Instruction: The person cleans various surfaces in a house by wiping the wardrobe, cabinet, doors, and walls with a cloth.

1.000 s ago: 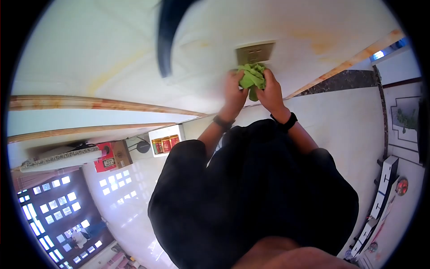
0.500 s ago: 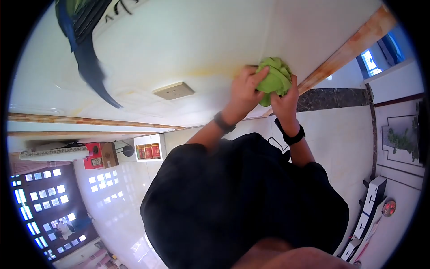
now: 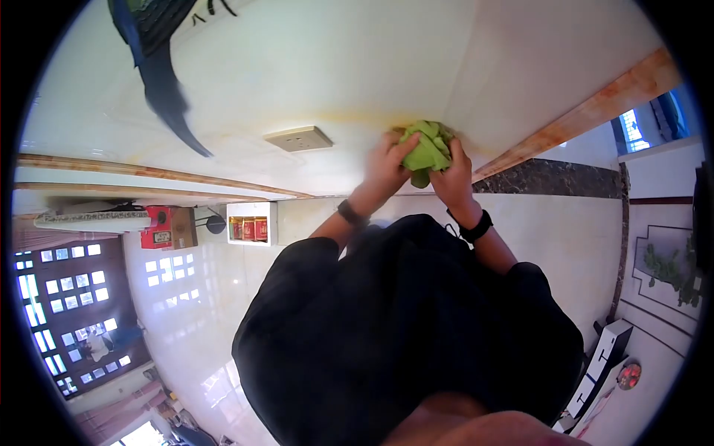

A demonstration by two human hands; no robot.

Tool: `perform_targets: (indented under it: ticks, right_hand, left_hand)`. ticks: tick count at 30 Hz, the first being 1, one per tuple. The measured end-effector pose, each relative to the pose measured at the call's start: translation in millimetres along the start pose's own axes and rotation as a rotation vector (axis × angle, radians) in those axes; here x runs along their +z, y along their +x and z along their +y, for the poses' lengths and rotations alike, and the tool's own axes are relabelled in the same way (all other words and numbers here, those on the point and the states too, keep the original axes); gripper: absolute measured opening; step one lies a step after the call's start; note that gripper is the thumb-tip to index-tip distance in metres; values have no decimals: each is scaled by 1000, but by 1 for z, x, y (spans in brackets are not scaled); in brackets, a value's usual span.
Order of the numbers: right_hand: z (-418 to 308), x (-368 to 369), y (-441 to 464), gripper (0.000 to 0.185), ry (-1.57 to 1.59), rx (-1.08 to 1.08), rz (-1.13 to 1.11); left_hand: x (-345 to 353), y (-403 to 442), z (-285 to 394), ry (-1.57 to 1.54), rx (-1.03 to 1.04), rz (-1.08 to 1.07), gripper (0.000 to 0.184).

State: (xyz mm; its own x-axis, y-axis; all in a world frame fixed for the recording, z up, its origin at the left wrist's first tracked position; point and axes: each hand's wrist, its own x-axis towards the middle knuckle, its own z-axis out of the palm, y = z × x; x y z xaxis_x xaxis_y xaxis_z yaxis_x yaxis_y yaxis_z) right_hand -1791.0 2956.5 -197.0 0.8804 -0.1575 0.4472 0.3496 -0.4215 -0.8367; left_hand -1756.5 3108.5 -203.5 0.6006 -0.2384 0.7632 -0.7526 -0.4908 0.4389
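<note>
Fingers of the L hand [image 3: 382, 168] curl over one side of a bunched green cloth [image 3: 428, 153], thumb & fingers pinching it; R hand [image 3: 455, 177] grips the opp. side, its fingers bent round the edge. Cloth is soft, matte, crumpled into a rough ball w/ folds on top & a darker flap hanging btwn the hands. L hand is a bit blurred; fingertips behind the cloth are hidden. Each wrist has a dark band: L wristband [image 3: 352, 214], R wristband [image 3: 477, 227]. Loose black shirt [image 3: 416, 297] fills the lower middle, fabric folds hard to make out; bare skin at the bottom edge is cut off.

Cloth sits low at the glossy white wall [image 3: 357, 67], near the floor line; can't tell how firmly it's pressed there. Faint yellow streak runs along the wall by it. To its left, a flat rectangular beige wall socket [image 3: 299, 139]; farther up-left, a dark feathered bird tail [image 3: 167, 93], rest of the bird cut off at top. Right of the hands, orange-brown veined stone trim [image 3: 587, 111] slants up.

Beyond: pale shiny floor [image 3: 550, 238], dark mottled marble strip [image 3: 550, 178], white box [image 3: 274, 223] w/ red-gold packets, contents unclear. Far off: b/w cabinet [image 3: 595, 364], partly cropped, & bright lattice panes [image 3: 74, 290], details washed out.
</note>
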Motion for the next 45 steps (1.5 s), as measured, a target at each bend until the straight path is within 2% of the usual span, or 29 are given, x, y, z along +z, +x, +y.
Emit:
perform_targets:
  ticks: [2, 5, 8, 12, 15, 16, 20, 25, 31, 34, 38, 41, 44, 45]
  right_hand:
    - [-26, 0, 20, 43, -80, -144, -28]
    - [-72, -9, 44, 46, -39, -251, 129]
    - [-83, -28, 51, 48, -86, -180, 270]
    - [-40, -46, 40, 44, -83, -140, 414]
    - [3, -46, 5, 43, -158, -3, 295]
    - [1, -37, 0, 42, -142, -25, 293]
    - [17, -15, -25, 45, -152, 126, 92]
    - [-5, -2, -10, 46, -221, 52, 23]
    - [-81, -12, 35, 43, -167, -182, 172]
    - [-101, -15, 45, 41, -105, -204, 261]
    - [-82, -23, 39, 41, -119, -189, 365]
    - [-43, -41, 23, 43, -146, -103, 339]
    - [21, -63, 1, 44, -183, -78, 302]
    - [36, -70, -5, 43, -174, -42, 274]
  left_hand:
    - [-23, 24, 7, -15, -8, 113, 58]
    - [-42, 78, 31, -99, 123, 280, 58]
    - [-29, 108, 46, -157, 190, 276, 59]
    - [7, 104, 62, -264, 155, -12, 56]
    - [22, 69, 50, -322, 108, -142, 53]
    - [27, 54, 41, -319, 85, -173, 53]
    - [31, -3, 0, -260, -53, -252, 53]
    - [-7, 4, -5, -264, 3, -65, 62]
    - [-48, 71, 31, -257, 65, 111, 68]
    - [-46, 96, 45, -277, 125, 219, 68]
    - [-21, 95, 52, -251, 153, 202, 68]
    - [12, 77, 55, -219, 126, 84, 68]
    - [51, 49, 63, -222, -27, -122, 63]
    - [69, 39, 61, -213, -17, -119, 64]
